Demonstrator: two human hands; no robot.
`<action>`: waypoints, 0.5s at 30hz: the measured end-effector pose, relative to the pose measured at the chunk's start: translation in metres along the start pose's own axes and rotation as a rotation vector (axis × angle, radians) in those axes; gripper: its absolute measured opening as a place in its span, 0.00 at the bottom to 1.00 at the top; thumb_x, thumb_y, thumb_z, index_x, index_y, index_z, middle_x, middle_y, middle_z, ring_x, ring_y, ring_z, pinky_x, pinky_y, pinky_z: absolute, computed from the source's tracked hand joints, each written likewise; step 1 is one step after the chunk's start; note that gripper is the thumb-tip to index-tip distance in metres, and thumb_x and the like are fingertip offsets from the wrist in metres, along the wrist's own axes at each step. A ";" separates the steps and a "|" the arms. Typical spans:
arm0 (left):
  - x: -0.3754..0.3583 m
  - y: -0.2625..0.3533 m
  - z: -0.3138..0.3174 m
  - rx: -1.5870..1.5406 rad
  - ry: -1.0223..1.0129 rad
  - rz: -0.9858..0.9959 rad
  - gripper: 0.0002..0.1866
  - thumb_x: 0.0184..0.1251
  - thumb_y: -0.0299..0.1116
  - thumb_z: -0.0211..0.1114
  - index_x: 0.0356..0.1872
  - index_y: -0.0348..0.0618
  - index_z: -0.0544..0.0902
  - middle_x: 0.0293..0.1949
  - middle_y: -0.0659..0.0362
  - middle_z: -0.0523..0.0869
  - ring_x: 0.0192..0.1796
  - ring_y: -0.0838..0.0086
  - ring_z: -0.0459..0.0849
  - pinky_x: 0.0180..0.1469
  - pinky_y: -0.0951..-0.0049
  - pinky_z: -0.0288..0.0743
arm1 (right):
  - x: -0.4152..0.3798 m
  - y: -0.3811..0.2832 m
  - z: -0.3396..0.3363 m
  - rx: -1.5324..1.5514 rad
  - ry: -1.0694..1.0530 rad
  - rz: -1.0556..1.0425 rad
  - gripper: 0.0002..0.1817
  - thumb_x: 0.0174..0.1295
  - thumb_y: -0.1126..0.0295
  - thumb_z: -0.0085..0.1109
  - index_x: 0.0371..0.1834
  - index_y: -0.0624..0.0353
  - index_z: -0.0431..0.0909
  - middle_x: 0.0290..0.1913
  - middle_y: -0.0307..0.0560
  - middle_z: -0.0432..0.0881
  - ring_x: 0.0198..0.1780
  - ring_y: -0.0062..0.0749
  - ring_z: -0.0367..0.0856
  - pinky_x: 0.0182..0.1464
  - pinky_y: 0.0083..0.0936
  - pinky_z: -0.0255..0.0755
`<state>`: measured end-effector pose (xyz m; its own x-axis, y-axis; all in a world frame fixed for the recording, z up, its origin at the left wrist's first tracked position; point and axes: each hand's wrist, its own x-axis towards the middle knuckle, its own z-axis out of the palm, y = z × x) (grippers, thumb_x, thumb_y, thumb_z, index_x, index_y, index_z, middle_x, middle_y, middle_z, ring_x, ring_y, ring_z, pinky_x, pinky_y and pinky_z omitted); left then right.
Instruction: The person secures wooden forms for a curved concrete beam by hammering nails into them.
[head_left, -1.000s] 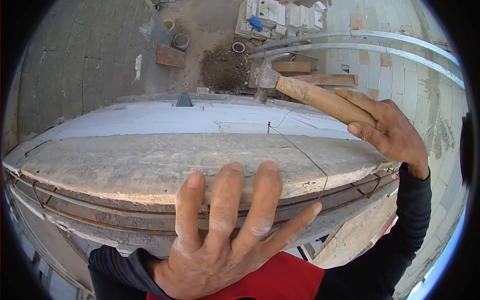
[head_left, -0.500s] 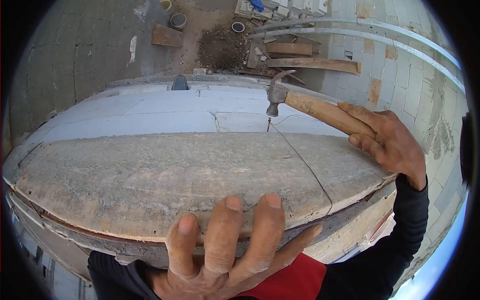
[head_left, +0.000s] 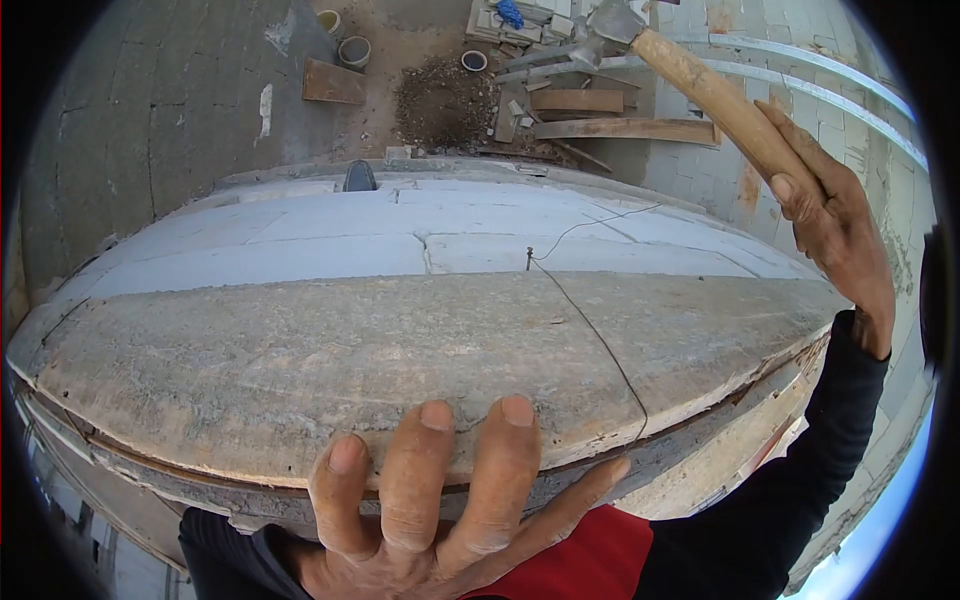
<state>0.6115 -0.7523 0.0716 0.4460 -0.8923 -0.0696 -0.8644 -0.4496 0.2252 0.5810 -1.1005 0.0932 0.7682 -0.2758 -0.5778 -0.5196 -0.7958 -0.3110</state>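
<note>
My right hand (head_left: pixel 840 215) is closed round the wooden handle of a claw hammer (head_left: pixel 715 100), raised well above the wall at the upper right. Its metal head is blurred. Below it, a nail (head_left: pixel 530 258) stands up at the far edge of a thick, mortar-crusted wooden board (head_left: pixel 300 350). Thin wire (head_left: pixel 592 327) is looped at the nail; one end runs across the board and over its near edge, the other sticks out loose. My left hand (head_left: pixel 430 510) rests on the board's near edge with fingers spread, holding no tool.
Pale blocks (head_left: pixel 330 225) run behind the board, with a dark shoe tip (head_left: pixel 360 176) beyond. Far below lie a rubble heap (head_left: pixel 445 95), buckets (head_left: pixel 355 50) and loose planks (head_left: pixel 625 130). Metal rails (head_left: pixel 820 75) cross at the upper right. Block walls stand on both sides.
My right hand has lifted the hammer up and to the right, away from the nail. My left hand has shifted slightly left in view, still on the board's edge.
</note>
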 end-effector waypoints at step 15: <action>0.006 -0.018 -0.003 0.137 0.026 0.153 0.39 0.49 0.76 0.55 0.67 0.94 0.59 0.64 0.63 0.69 0.60 0.61 0.70 0.64 0.46 0.58 | 0.007 -0.008 0.020 -0.170 -0.206 -0.354 0.34 0.57 0.55 0.65 0.65 0.61 0.71 0.35 0.54 0.86 0.26 0.34 0.79 0.33 0.30 0.71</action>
<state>0.6311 -0.7495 0.0703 0.3112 -0.9502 -0.0191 -0.9453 -0.3116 0.0963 0.5831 -1.0852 0.0768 0.7879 0.1293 -0.6020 -0.1561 -0.9038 -0.3985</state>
